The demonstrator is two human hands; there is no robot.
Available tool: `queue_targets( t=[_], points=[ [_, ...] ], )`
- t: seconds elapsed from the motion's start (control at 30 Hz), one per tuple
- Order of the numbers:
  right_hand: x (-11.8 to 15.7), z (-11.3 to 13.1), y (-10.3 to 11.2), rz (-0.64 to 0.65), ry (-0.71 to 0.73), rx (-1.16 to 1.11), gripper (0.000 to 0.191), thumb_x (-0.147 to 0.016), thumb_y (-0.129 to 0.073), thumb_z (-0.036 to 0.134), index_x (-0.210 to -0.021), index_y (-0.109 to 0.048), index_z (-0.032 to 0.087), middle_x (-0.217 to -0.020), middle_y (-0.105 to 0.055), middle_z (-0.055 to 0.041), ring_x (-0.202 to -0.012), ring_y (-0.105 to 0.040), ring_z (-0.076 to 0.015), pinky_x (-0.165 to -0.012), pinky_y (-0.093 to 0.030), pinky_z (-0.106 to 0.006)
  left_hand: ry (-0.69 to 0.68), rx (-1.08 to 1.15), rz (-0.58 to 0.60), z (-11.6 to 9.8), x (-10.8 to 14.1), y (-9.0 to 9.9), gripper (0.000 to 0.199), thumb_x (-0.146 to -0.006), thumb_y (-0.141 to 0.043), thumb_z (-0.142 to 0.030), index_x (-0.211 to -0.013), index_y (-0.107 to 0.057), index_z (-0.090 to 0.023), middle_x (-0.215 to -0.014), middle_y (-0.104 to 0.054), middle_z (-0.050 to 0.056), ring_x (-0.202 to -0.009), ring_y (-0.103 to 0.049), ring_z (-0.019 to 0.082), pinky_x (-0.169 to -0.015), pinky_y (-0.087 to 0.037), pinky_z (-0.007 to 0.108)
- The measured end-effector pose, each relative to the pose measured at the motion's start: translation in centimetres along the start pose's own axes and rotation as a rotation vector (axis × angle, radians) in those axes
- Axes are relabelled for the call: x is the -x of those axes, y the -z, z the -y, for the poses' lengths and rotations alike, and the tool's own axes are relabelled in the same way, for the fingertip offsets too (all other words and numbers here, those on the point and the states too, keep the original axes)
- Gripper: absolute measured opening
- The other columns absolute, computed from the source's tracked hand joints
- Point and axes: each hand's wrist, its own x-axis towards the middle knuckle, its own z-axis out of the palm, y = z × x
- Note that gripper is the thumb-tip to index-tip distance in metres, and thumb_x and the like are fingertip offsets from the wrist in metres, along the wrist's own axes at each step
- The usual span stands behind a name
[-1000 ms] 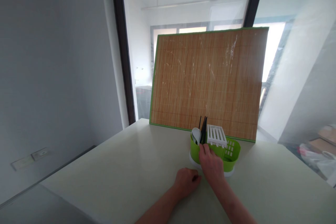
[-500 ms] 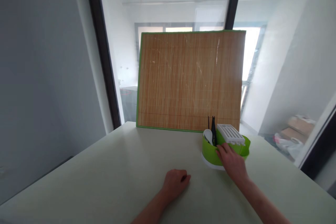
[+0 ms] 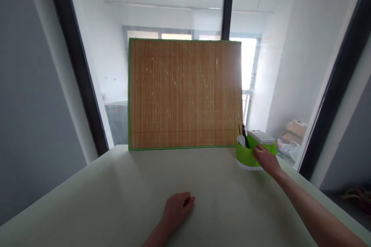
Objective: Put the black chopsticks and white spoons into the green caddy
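Observation:
My right hand (image 3: 265, 159) grips the near rim of a green holder (image 3: 244, 156) with a white base, at the right back of the table. In the holder stand a white spoon (image 3: 241, 141) and thin black utensils (image 3: 245, 137); a white slotted rack (image 3: 261, 137) sits on top of it. My left hand (image 3: 177, 208) rests curled on the table near the front middle, its fingers closed with nothing seen in them.
A bamboo mat (image 3: 185, 94) with green edging stands upright at the back of the white table (image 3: 130, 193), against the glass. Boxes and a plastic bag (image 3: 290, 149) lie beyond the glass at the right.
The green holder has moved right and back on the table, with my right hand on its rim. My left hand keeps its curled pose. The view has turned to the right.

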Motion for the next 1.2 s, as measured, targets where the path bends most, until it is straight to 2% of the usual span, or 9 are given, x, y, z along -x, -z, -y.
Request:
queue_targets(
  t=[0.17, 0.3, 0.4, 0.6, 0.67, 0.73, 0.9, 1.2],
  points=[
    [-0.4, -1.0, -0.1, -0.014, -0.017, -0.020, 0.023, -0.089, -0.042, 0.021, -0.100, -0.062, 0.016, -0.104, -0.059, -0.0099, -0.079, -0.059, -0.0190, -0.051, -0.043, -0.024, 0.010, 0.010, 0.007, -0.1, 0.0, 0.2, 0.040, -0.087, -0.033, -0.043, -0.065, -0.054, -0.018, -0.060, -0.055, 0.001, -0.058, -0.047, 0.013, -0.057, -0.026, 0.024],
    [0.3, 0.3, 0.7, -0.069, -0.015, -0.034, 0.027, -0.089, -0.041, 0.023, -0.111, -0.056, 0.017, -0.116, -0.052, -0.0114, -0.080, -0.058, -0.0197, -0.046, -0.039, -0.022, 0.023, 0.006, 0.016, -0.2, 0.0, 0.3, 0.039, -0.087, -0.034, -0.043, -0.064, -0.055, -0.018, -0.060, -0.056, 0.001, -0.059, -0.048, 0.013, -0.057, -0.026, 0.024],
    [2.0, 3.4, 1.1, -0.101, 0.025, -0.072, 0.030, -0.091, -0.036, 0.027, -0.115, -0.051, 0.020, -0.117, -0.049, -0.0104, -0.080, -0.057, -0.0173, -0.047, -0.036, -0.021, 0.021, -0.002, 0.011, -0.2, -0.1, 0.2, 0.039, -0.087, -0.034, -0.043, -0.064, -0.055, -0.018, -0.060, -0.056, 0.001, -0.059, -0.048, 0.013, -0.057, -0.025, 0.024],
    [7.7, 12.8, -0.2, -0.011, 0.317, -0.227, 0.023, -0.091, -0.037, 0.029, -0.079, -0.056, 0.021, -0.081, -0.056, 0.0000, -0.073, -0.055, -0.0107, -0.059, -0.035, -0.021, 0.000, -0.017, 0.013, 0.1, -0.1, 0.0, 0.040, -0.087, -0.033, -0.043, -0.064, -0.054, -0.019, -0.061, -0.056, 0.000, -0.058, -0.048, 0.013, -0.056, -0.025, 0.024],
    [9.2, 15.1, -1.0, 0.014, 0.363, -0.266, 0.024, -0.089, -0.040, 0.028, -0.072, -0.054, 0.020, -0.075, -0.057, 0.0012, -0.069, -0.055, -0.0099, -0.059, -0.033, -0.021, 0.011, -0.019, 0.021, 0.1, -0.1, 0.0, 0.039, -0.087, -0.033, -0.043, -0.064, -0.054, -0.019, -0.061, -0.056, 0.000, -0.058, -0.048, 0.013, -0.056, -0.025, 0.024],
    [10.2, 16.4, -1.8, 0.038, 0.378, -0.293, 0.024, -0.089, -0.042, 0.028, -0.069, -0.052, 0.019, -0.070, -0.057, 0.0025, -0.064, -0.054, -0.0095, -0.056, -0.030, -0.021, 0.022, -0.017, 0.032, 0.0, -0.1, 0.2, 0.039, -0.087, -0.033, -0.043, -0.065, -0.054, -0.019, -0.062, -0.056, 0.001, -0.058, -0.048, 0.013, -0.056, -0.025, 0.024],
    [10.6, 16.7, -2.7, 0.078, 0.356, -0.313, 0.022, -0.088, -0.043, 0.029, -0.071, -0.052, 0.019, -0.069, -0.058, 0.0027, -0.062, -0.054, -0.0097, -0.055, -0.027, -0.022, 0.028, -0.020, 0.047, -0.2, 0.0, 0.5, 0.040, -0.086, -0.032, -0.045, -0.065, -0.054, -0.019, -0.063, -0.057, 0.001, -0.058, -0.048, 0.013, -0.056, -0.025, 0.024],
    [10.5, 16.6, -2.3, 0.114, 0.334, -0.333, 0.020, -0.087, -0.043, 0.029, -0.072, -0.051, 0.019, -0.071, -0.059, 0.0026, -0.065, -0.054, -0.0105, -0.057, -0.026, -0.023, 0.002, -0.065, 0.019, 0.0, 0.0, 0.1, 0.041, -0.087, -0.030, -0.046, -0.064, -0.052, -0.019, -0.062, -0.057, 0.000, -0.059, -0.048, 0.014, -0.056, -0.024, 0.024]
  ],
)
